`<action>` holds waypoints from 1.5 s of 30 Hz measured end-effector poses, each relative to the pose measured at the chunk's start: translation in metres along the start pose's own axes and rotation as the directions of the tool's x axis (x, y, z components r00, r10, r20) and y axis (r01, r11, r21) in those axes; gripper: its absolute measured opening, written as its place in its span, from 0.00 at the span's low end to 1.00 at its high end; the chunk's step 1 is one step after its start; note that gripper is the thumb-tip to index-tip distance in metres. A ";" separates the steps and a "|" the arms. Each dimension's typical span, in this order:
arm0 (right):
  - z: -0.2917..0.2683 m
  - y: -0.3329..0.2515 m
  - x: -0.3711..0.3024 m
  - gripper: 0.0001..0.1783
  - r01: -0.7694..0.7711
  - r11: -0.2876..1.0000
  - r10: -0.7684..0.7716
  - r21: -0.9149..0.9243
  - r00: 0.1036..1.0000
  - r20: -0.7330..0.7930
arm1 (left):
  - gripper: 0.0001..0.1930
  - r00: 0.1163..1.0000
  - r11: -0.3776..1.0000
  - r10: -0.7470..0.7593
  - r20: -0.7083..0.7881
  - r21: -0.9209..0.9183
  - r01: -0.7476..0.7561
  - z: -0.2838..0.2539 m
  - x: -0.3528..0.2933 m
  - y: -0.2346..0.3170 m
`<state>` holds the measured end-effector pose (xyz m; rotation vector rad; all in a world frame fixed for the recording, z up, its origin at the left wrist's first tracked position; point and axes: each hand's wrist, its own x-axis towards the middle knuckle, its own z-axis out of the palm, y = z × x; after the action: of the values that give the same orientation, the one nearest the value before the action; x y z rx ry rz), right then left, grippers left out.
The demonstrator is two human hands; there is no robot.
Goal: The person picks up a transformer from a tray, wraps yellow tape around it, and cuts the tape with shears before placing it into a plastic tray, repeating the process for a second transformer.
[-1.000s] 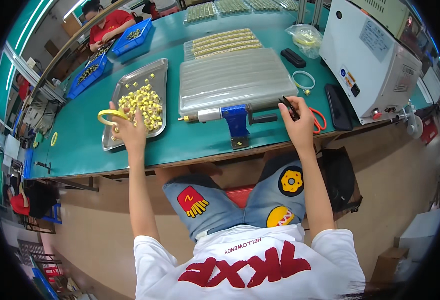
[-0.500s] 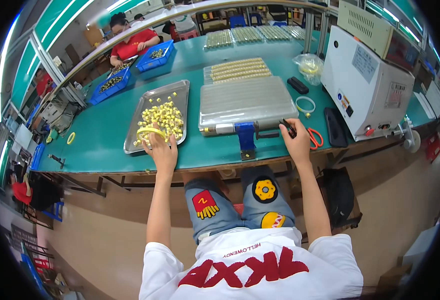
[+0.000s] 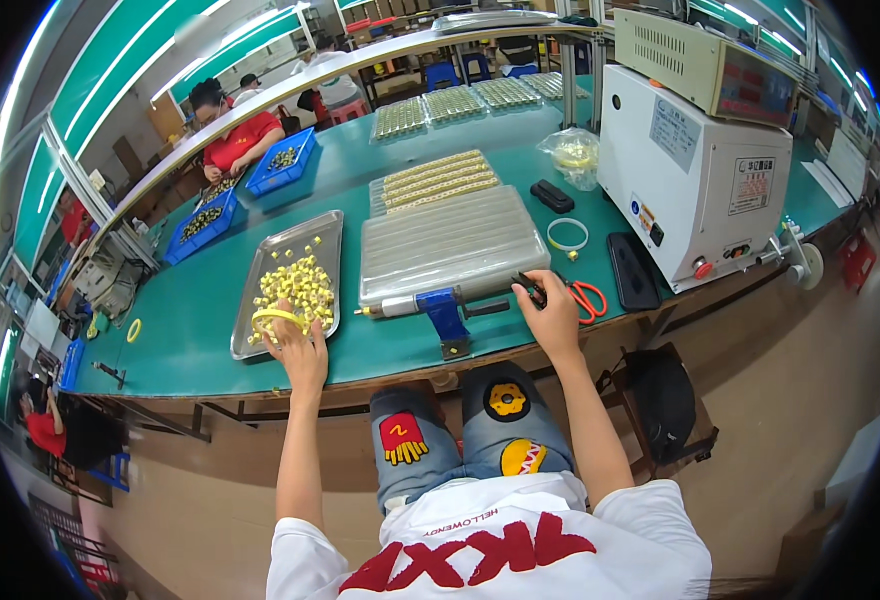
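My left hand (image 3: 302, 358) reaches over the near end of a metal tray (image 3: 335, 232), fingers curved among small yellow-and-dark parts (image 3: 305, 283). A flat yellow ring (image 3: 277, 314), like a tape roll, sits at its fingertips; the fingers partly hide how it is gripped. My right hand (image 3: 552, 318) is closed on slim black tweezers (image 3: 530, 288), at the near right corner of a clear-covered tray of rows (image 3: 450, 245). Between my hands, a blue clamp (image 3: 445, 322) stands at the table edge, with a silver-and-white rod (image 3: 397, 306) to its left and a dark handle to its right.
Orange-handled scissors (image 3: 590, 302), a black phone (image 3: 633, 270), a pale ring (image 3: 568, 234) and a black case (image 3: 552, 196) lie on the right. Beyond them stands a white machine (image 3: 695, 180). Across the table, a person in red works by blue trays (image 3: 282, 165).
The whole view has shifted, so the table appears lower and further left. Both hands stay close to the same places, the left in the parts tray and the right beside the clamp.
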<state>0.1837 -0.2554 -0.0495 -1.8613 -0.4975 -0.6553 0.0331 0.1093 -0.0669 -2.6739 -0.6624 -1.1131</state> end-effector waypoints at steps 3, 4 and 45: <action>-0.001 -0.003 -0.002 0.13 -0.026 1.000 0.026 -0.007 0.999 0.023 | 0.34 1.000 1.000 0.000 -0.007 -0.011 -0.001 -0.001 -0.001 -0.001; 0.000 -0.005 -0.001 0.13 -0.020 1.000 0.020 0.004 1.000 0.014 | 0.34 1.000 1.000 0.008 -0.028 -0.013 -0.008 0.000 0.000 -0.002; 0.003 -0.008 -0.002 0.13 -0.010 0.999 0.012 -0.034 0.998 0.056 | 0.34 0.998 0.993 -0.056 0.016 -0.106 0.058 -0.002 0.002 0.000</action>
<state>0.1773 -0.2498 -0.0460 -1.9173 -0.5151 -0.6082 0.0325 0.1093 -0.0640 -2.7702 -0.7046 -1.1783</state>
